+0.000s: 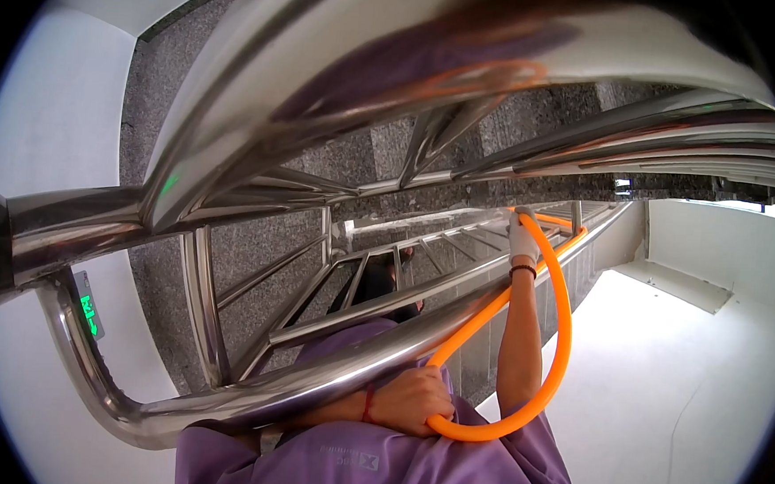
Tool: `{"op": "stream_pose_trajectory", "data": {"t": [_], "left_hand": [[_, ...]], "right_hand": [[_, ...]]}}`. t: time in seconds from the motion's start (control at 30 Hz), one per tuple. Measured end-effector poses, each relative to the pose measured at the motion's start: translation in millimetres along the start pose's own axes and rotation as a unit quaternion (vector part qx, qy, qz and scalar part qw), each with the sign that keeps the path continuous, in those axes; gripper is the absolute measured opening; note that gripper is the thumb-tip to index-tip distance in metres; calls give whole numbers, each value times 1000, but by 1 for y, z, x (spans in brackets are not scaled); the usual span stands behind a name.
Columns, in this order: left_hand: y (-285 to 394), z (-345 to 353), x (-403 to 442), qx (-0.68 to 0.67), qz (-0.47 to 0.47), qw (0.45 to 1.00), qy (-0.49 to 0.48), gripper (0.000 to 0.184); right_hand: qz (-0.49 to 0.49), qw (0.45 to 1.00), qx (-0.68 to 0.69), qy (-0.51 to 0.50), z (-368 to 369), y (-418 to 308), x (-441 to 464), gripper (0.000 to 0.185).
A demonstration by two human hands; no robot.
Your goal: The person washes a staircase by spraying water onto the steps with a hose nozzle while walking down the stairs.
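My left hand point(409, 401), bare with a red cord at the wrist, is closed in a fist round an orange hose point(563, 341) close to my purple shirt point(374, 459). Farther forward, my right hand point(521, 237) wears a white glove, with a dark beaded bracelet below it. Its fingers are closed on the hose beside the steel handrail point(326, 371). Between my hands the hose bows out in a wide loop to the right. Another stretch runs from my left fist up along the rail, passing by my right wrist. The fingertips of both hands are partly hidden.
A large shiny steel rail point(470, 52) arches very near the camera. Grey speckled stairs point(357, 156) lie below the railings. A green exit sign point(88, 305) is on the left wall. A white wall point(706, 253) stands right.
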State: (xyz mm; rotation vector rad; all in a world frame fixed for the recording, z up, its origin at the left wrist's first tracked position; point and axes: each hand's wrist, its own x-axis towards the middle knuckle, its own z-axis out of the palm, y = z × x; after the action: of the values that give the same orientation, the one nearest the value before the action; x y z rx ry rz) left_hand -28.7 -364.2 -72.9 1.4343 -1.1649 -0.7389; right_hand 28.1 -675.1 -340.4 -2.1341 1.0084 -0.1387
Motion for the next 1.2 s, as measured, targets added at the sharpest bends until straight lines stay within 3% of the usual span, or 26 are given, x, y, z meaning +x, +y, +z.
{"op": "stream_pose_trajectory", "data": {"t": [0.17,0.5,0.83,1.2], "left_hand": [[0,0,0,0,2,1000,8,11],[0,0,0,7,1,1000,-2,11],[1,0,1,-10,-11,1000,15,10],[1,-1,1,-2,-5,1000,2,13]], "right_hand": [[33,999,28,-33,0,0,0,18],[-17,1000,-5,9,-3,-5,0,21],[-2,1000,-8,7,-9,-18,-6,21],[28,997,-32,-61,-12,-23,-8,21]]}}
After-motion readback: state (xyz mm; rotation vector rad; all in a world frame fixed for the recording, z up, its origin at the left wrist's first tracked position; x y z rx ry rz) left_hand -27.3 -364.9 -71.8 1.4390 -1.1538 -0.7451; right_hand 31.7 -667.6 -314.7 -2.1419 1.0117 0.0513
